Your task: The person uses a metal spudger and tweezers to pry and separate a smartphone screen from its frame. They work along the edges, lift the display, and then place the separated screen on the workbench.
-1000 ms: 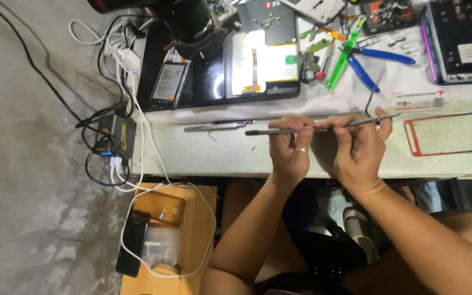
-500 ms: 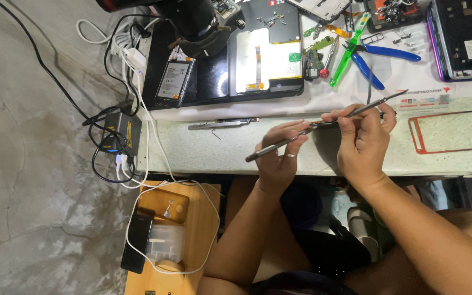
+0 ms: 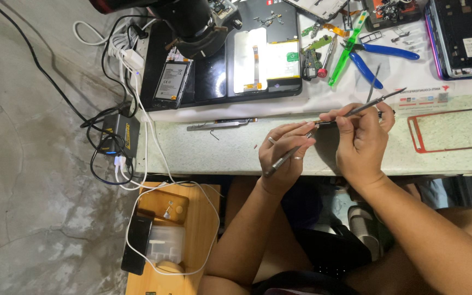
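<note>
My left hand (image 3: 286, 150) grips a slim metal tool handle (image 3: 279, 163) that slants down toward the table edge. My right hand (image 3: 360, 136) pinches a thin pointed metal tool (image 3: 381, 99) whose tip points up and to the right. The two tools meet between my fingertips, just above the pale worktable (image 3: 230, 150). Whether they are joined I cannot tell. Both forearms come up from below, over my lap.
A black mat (image 3: 214, 82) holds an opened phone (image 3: 266, 60), a battery (image 3: 171, 82) and a microscope base (image 3: 192, 24). Blue-handled pliers (image 3: 381, 54), a green tool (image 3: 346, 52) and a red phone frame (image 3: 452, 131) lie to the right. A metal strip (image 3: 219, 124), a charger block (image 3: 120, 134), cables and a wooden stool (image 3: 173, 235) are on the left.
The long metal tool, held level a second ago, now slants: my left hand dropped toward the table edge and my right hand lifted its end up and to the right.
</note>
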The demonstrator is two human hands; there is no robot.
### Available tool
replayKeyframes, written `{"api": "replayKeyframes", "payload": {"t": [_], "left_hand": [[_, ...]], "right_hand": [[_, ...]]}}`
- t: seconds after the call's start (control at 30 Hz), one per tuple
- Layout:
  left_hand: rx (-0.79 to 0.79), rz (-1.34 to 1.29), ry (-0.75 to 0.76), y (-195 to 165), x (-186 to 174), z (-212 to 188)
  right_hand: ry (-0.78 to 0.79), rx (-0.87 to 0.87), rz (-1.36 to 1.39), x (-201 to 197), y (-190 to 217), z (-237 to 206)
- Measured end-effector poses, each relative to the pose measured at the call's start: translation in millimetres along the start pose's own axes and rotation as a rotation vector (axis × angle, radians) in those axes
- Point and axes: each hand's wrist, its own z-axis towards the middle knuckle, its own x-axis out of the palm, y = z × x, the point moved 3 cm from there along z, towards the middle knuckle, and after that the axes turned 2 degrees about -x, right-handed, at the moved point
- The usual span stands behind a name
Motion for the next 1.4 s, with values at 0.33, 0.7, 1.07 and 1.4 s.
{"api": "replayKeyframes", "payload": {"t": [0.33,0.7,1.07,1.4], "left_hand": [[0.060,0.107,0.026,-8,2,6],[-0.274,0.221,0.195,-3,4,26],[-0.123,0.073,0.110,-18,6,19],[-0.063,0.097,0.146,-16,8,23]], "right_hand": [[-0.008,0.015,0.057,1,-2,-1],[-0.008,-0.010,-0.010,-2,2,-1],[-0.008,-0.006,0.012,-9,-3,-6],[-0.021,-0.008,-0.026,-7,-2,-2]]}}
